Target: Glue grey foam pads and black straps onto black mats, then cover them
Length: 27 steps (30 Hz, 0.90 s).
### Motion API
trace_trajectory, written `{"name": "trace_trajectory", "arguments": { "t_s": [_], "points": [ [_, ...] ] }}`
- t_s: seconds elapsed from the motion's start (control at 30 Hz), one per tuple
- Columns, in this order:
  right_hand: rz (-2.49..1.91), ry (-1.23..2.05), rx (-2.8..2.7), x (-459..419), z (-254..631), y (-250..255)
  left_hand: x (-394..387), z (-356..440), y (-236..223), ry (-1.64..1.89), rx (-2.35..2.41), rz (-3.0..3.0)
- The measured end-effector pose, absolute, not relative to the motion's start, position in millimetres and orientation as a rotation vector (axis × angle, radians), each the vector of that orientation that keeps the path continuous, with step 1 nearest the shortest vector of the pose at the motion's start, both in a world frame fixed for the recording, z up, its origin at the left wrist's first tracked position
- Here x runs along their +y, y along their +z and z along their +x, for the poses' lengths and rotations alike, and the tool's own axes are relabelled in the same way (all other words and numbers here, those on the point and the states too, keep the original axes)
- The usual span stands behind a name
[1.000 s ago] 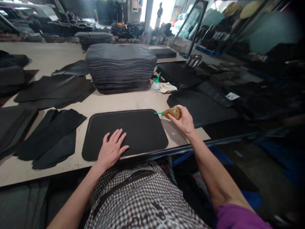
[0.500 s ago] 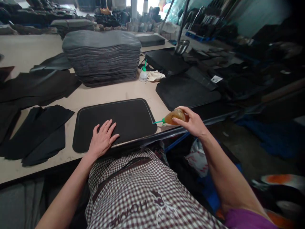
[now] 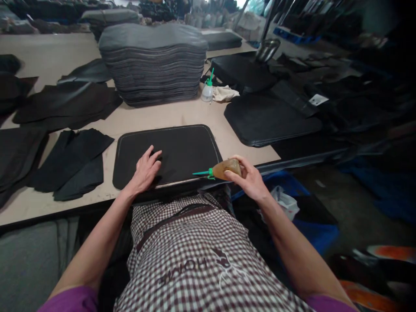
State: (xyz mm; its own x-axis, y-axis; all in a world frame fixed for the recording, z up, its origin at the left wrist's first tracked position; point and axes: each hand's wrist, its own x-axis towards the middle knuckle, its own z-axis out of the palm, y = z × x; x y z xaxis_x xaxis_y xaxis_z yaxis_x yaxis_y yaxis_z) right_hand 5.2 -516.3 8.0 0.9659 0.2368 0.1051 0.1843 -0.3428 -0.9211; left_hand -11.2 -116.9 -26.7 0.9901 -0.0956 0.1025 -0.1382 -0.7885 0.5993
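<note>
A black panel with rounded corners (image 3: 182, 149) lies flat at the table's front edge, with a thin pale line along its far and right edges. Over its left front part is my left hand (image 3: 147, 170), fingers apart and holding nothing; whether the fingertips touch the panel I cannot tell. My right hand (image 3: 246, 177) grips an amber squeeze bottle (image 3: 224, 169), tilted on its side. The bottle's green nozzle (image 3: 202, 173) points left, at the panel's front right edge.
Behind the panel stands a tall stack of grey-black sheets (image 3: 154, 65). Near it are a small clear bottle with a green nozzle (image 3: 207, 92) and a pale cloth (image 3: 225, 93). Dark cut pieces (image 3: 76, 158) lie left, more black panels (image 3: 273, 117) right. A metal cup (image 3: 268, 50) stands further back.
My right hand has brought the bottle's nozzle from the panel's right edge round to its front edge. My left hand's fingers have lifted and curled slightly. The view has shifted a little.
</note>
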Motion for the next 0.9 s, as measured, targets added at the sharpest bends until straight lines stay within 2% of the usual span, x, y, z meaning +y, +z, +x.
{"name": "trace_trajectory", "arguments": {
  "t_s": [0.13, 0.33, 0.47, 0.9],
  "points": [
    [-1.953, 0.098, -0.423, -469.0, 6.3, 7.7, -101.5, -15.5, -13.4, 0.103, -0.040, 2.201],
    [-1.957, 0.109, -0.613, -396.3, 11.8, 9.5, -58.8, -35.7, -0.4, 0.570, 0.025, 2.200],
    [-1.918, 0.134, -0.716, -350.2, 12.9, 10.4, -25.7, -61.9, 4.9, 0.742, 0.153, 2.130],
    [-1.872, -0.011, -0.928, -238.9, 30.5, 4.9, -1.0, -111.1, -14.2, 0.797, 0.412, 2.095]
  ]
}}
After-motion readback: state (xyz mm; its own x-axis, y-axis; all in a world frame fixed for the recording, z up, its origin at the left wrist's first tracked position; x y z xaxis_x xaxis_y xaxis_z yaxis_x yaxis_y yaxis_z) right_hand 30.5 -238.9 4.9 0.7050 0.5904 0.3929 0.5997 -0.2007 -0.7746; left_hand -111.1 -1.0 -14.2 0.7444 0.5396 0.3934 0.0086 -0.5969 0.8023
